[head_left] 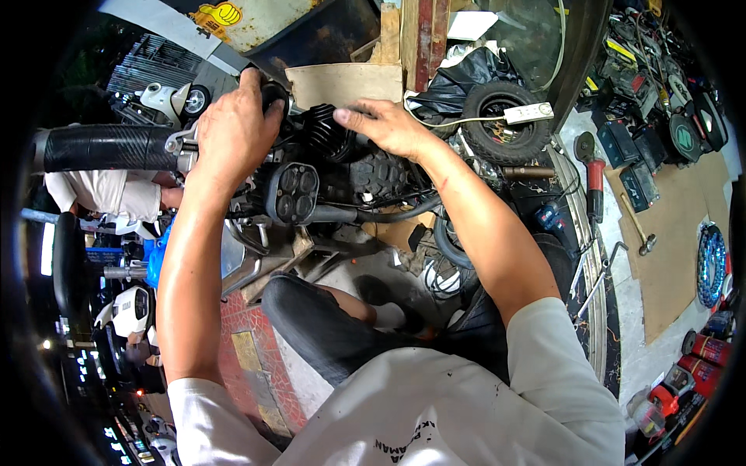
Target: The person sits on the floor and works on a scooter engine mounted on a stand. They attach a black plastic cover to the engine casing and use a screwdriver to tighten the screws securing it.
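Observation:
My left hand (237,128) is bent over a dark part at the front of a motorbike, its fingers curled and their tips hidden behind it. Beside that wrist is a handlebar grip (109,147) with a black textured sleeve. My right hand (385,128) reaches in from the other side, fingers extended, the tips next to a black ribbed part (326,133). Whether they touch it I cannot tell. Nothing shows in that hand. Between my forearms sits a black headlight (294,193) with several round lenses, next to a dark tube (338,214).
A loose tyre (509,124) with a white power strip (528,114) lies at the far right. An angle grinder (594,182), a hammer (639,225) and wrenches lie on the right-hand floor. Red cans (707,349) stand lower right. Another person (116,190) and scooters are at left.

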A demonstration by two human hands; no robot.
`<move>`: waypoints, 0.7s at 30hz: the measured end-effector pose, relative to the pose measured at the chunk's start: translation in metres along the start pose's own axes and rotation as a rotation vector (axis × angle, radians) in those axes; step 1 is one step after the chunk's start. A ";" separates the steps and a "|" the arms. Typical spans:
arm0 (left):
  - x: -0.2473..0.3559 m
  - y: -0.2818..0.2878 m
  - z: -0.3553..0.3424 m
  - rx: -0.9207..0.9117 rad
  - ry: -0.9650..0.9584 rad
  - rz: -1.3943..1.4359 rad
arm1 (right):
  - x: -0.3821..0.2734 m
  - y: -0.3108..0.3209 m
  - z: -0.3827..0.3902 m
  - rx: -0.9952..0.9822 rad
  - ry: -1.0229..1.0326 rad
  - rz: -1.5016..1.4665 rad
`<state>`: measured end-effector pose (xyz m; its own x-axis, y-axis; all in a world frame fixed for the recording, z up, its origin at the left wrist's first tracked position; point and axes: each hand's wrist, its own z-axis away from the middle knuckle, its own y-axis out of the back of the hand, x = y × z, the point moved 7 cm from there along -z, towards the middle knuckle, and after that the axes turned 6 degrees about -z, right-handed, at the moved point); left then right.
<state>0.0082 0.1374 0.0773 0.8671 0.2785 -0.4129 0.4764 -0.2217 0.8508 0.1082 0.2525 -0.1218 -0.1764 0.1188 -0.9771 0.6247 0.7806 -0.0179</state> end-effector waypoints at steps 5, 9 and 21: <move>-0.005 -0.010 0.001 0.114 0.055 0.010 | 0.008 -0.014 0.007 0.042 0.042 0.002; -0.004 -0.023 0.009 0.207 0.214 0.212 | 0.002 -0.025 0.013 0.040 0.127 -0.136; -0.022 -0.029 0.035 0.373 0.342 0.385 | -0.044 -0.026 0.017 0.348 0.134 0.015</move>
<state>-0.0192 0.1047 0.0503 0.9204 0.3830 0.0791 0.2121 -0.6587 0.7219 0.1127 0.2158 -0.0817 -0.2488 0.2261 -0.9418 0.8450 0.5258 -0.0970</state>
